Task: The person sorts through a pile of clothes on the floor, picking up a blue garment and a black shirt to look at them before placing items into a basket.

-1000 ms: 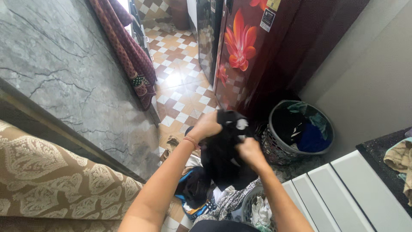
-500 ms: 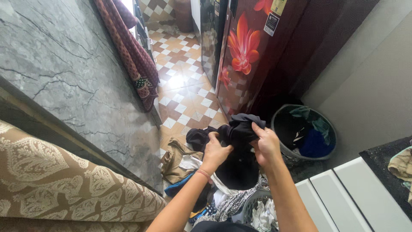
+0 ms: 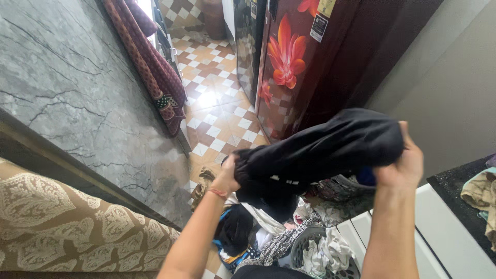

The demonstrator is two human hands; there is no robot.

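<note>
A black garment (image 3: 320,150) is stretched wide between my two hands, above the floor. My left hand (image 3: 227,178) grips its lower left end; a thin orange band circles that wrist. My right hand (image 3: 403,165) grips the upper right end, raised higher. Part of the cloth hangs down in the middle. The garment hides most of the dark round basket (image 3: 346,183) behind it.
A grey basket (image 3: 323,256) with light clothes sits below my arms, with a heap of clothes (image 3: 248,232) on the checkered floor (image 3: 217,103). A maroon fridge with red flowers (image 3: 294,57) stands ahead, a white appliance top (image 3: 449,237) right, a patterned sofa (image 3: 67,222) left.
My hands have moved apart, the right one up and to the right, pulling the bunched black garment out wide. It now covers the round basket that showed before.
</note>
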